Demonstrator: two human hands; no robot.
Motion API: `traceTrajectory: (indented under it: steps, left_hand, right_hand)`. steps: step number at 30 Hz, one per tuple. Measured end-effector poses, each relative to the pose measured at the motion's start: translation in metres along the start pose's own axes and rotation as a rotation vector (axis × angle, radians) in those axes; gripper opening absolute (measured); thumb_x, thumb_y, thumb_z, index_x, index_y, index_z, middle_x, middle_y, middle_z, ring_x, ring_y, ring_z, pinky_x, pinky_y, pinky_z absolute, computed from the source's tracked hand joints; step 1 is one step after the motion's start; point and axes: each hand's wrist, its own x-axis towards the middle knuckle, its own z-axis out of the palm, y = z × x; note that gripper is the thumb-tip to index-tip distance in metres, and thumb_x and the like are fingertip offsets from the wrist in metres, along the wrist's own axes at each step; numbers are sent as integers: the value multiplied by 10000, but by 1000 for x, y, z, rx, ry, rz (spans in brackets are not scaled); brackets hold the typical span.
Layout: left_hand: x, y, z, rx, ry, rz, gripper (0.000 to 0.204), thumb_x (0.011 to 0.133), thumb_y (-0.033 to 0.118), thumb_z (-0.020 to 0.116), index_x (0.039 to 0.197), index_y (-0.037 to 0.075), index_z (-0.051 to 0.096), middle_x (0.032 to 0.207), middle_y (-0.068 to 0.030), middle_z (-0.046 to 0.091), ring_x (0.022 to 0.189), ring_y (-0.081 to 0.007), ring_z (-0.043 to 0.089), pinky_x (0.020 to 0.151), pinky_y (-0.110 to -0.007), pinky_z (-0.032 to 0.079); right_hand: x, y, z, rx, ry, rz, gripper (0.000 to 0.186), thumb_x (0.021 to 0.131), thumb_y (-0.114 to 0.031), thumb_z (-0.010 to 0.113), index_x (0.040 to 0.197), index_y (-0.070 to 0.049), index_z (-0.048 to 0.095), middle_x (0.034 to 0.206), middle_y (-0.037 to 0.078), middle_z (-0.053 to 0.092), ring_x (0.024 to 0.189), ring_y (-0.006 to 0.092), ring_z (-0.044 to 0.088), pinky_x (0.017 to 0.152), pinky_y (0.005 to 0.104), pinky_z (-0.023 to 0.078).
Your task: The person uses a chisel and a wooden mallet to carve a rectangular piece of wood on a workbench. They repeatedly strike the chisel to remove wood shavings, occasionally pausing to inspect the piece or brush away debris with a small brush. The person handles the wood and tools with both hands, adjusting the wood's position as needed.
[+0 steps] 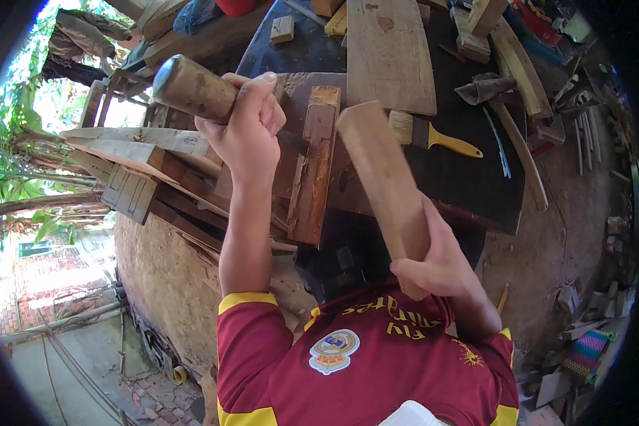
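The left hand (pixel 247 128) is wrapped tight around the round wooden handle of a chisel (pixel 192 89), fingers fully curled, the butt of the handle pointing up and away toward the left side of the bench (pixel 468 192); the blade end is hidden behind the hand, so where it meets the wood cannot be told. The right hand (pixel 440 266) grips the lower end of a flat wooden mallet (pixel 383 177), a plain block of pale timber, raised and tilted over the near edge of the bench. Between the two tools sits a reddish, rough-cut wooden block (pixel 316 163), standing lengthwise on the dark bench top near its front edge. Just beyond the mallet lies a paintbrush (pixel 433 135) with a yellow handle, bristles pointing left. A wide pale plank (pixel 389 53) rests toward the far edge of the bench. Off the left edge, stacked boards (pixel 138 160) jut out. The person's red and yellow shirt (pixel 362 362) fills the bottom of the view.
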Motion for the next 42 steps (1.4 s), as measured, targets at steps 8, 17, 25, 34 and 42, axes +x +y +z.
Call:
traceTrajectory:
  steps: [8, 17, 25, 34, 42]
  left_hand:
    - [4, 1, -3, 40, 68, 27, 241, 772, -8, 602, 624, 93, 440, 478, 24, 325, 351, -77, 268, 350, -236, 210]
    - [6, 4, -14, 30, 97, 37, 274, 777, -11, 593, 601, 98, 414, 477, 23, 325, 345, -78, 266, 350, -235, 208]
    - [15, 5, -25, 72, 109, 114, 259, 770, -23, 619, 623, 92, 440, 483, 18, 354, 351, -74, 285, 354, -240, 212]
    - [21, 17, -44, -101, 151, 132, 239, 771, -45, 613, 625, 66, 460, 489, 11, 374, 349, -77, 317, 349, -225, 227]
    - [21, 11, -43, -95, 163, 99, 275, 773, -52, 607, 611, 86, 433, 496, 20, 375, 353, -64, 296, 354, -225, 221]
  right_hand:
    - [19, -9, 10, 128, -150, 46, 869, 663, -108, 662, 1419, -17, 244, 1247, 207, 493, 1181, 282, 488, 1011, 364, 377]
    - [3, 0, 10, 242, -190, 64, 859, 672, -118, 728, 1392, 1, 275, 1244, 169, 490, 1178, 237, 473, 1010, 341, 367]
    - [21, -12, 28, 210, -244, 113, 880, 651, -122, 734, 1393, 8, 278, 1243, 162, 481, 1182, 227, 458, 1020, 339, 351]
    - [27, -6, 36, 159, -251, 72, 888, 674, -146, 714, 1406, 1, 233, 1262, 211, 470, 1190, 279, 476, 1019, 365, 375]
    - [25, -5, 34, 164, -238, 76, 889, 667, -139, 712, 1407, -10, 236, 1251, 208, 476, 1181, 272, 480, 1009, 366, 382]
